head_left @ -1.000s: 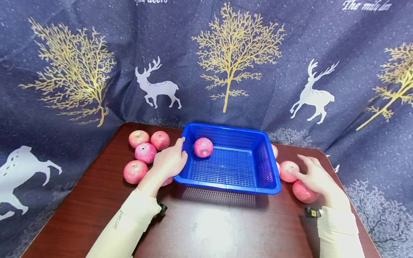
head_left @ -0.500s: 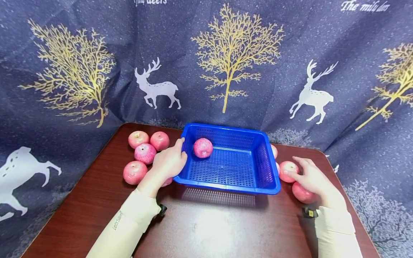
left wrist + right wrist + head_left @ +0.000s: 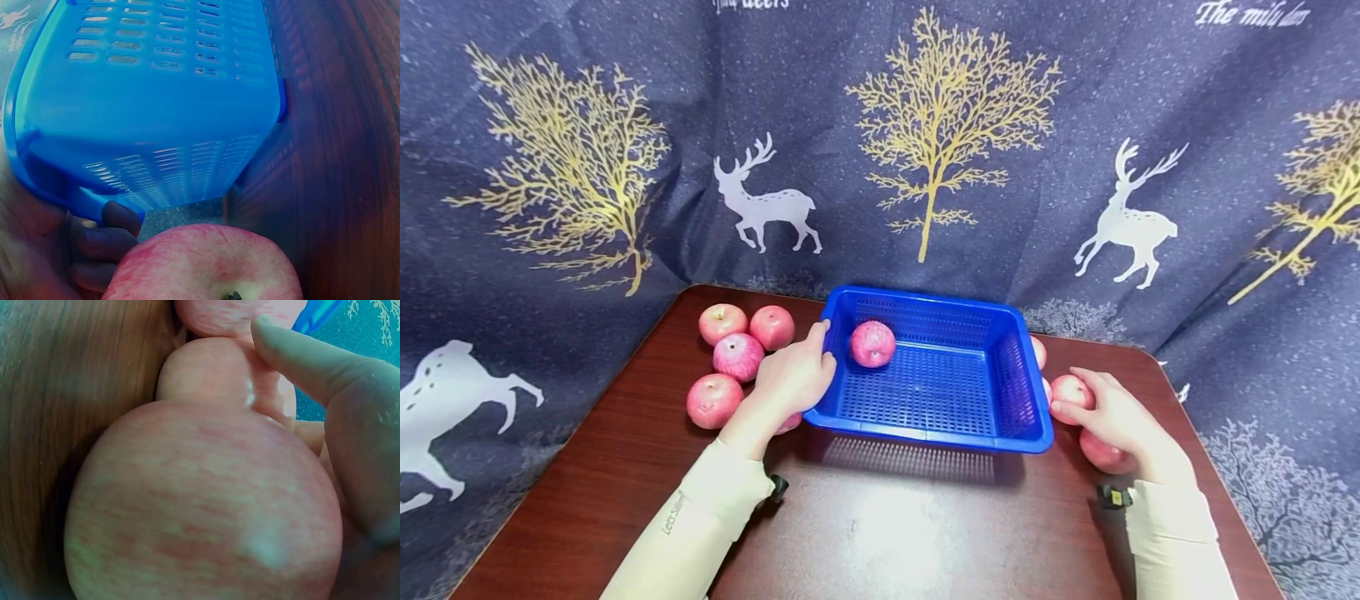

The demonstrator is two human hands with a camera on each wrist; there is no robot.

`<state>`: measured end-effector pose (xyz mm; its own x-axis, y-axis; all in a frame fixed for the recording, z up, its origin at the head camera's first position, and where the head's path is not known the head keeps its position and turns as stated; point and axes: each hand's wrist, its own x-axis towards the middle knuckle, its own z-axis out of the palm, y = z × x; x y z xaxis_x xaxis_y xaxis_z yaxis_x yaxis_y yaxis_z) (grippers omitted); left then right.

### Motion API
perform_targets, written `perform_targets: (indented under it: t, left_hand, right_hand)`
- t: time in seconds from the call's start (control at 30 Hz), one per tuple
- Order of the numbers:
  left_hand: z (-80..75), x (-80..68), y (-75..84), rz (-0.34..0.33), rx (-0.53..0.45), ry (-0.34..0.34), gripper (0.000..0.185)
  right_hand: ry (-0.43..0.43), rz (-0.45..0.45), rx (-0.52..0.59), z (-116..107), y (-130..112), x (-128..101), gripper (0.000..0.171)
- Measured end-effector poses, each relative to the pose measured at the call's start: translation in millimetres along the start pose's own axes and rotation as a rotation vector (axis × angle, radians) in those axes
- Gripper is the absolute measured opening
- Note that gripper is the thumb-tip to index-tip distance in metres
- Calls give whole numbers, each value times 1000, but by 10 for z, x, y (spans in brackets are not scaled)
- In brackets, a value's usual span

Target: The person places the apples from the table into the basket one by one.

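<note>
Bright overhead glare, soft shadows, blurry wrist close-ups

Dark reddish wooden bench, blue mesh basket standing at its middle, pink apples clustered left of the basket, more apples right

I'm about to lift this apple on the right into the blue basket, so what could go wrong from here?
1. The right hand grips an apple that sits tight against the next apple; lifting could nudge that one, and it may roll toward the table edge.
2. The basket wall stands close beside the apple, so a low lift could clip it.
3. The left hand holds the basket's left rim; letting go might let it slide.
</note>
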<state>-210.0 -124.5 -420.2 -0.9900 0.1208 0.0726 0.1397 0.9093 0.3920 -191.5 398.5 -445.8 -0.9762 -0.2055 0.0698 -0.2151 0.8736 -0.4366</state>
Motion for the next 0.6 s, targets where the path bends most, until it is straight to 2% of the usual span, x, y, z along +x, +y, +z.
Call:
perform_targets:
  t: [0.6]
  left_hand:
    - [-23,-13,13,-11,-2,-22,63]
  right_hand:
    - [-4,-9,-15,31,-17,13,89]
